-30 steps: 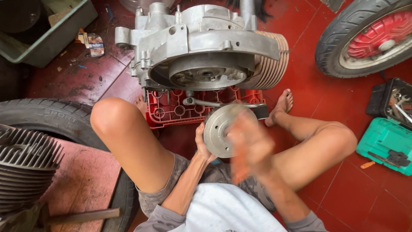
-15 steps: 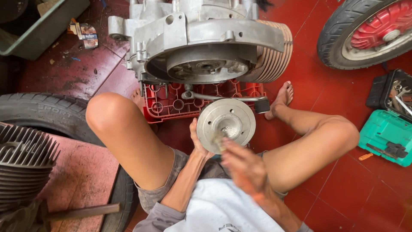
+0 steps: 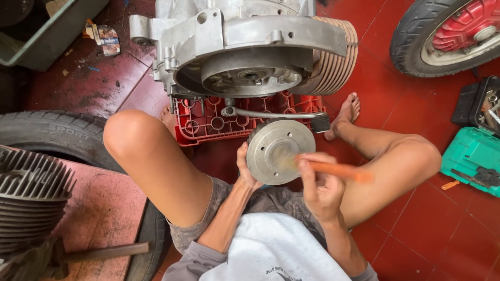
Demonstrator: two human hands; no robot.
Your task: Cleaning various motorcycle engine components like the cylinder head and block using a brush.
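My left hand (image 3: 245,169) holds a round grey metal disc (image 3: 278,151) upright by its left rim, between my knees. The disc has a hollow centre and several bolt holes. My right hand (image 3: 319,187) grips an orange-handled tool (image 3: 338,170), blurred with motion, whose tip rests in the disc's centre. Just beyond the disc a large grey engine casing (image 3: 250,47) with cooling fins sits on a red plastic crate (image 3: 208,122). A metal lever (image 3: 271,114) juts from under the casing.
A tyre (image 3: 47,132) lies at my left with a finned cylinder (image 3: 28,192) on it. A red-hubbed wheel (image 3: 448,36) stands at top right, a green tool case (image 3: 471,158) at the right, a grey bin (image 3: 49,36) at top left. The floor is red tile.
My right hand came down from in front of the disc, then rose again with the orange-handled tool against the disc's centre. The view moved closer to the casing.
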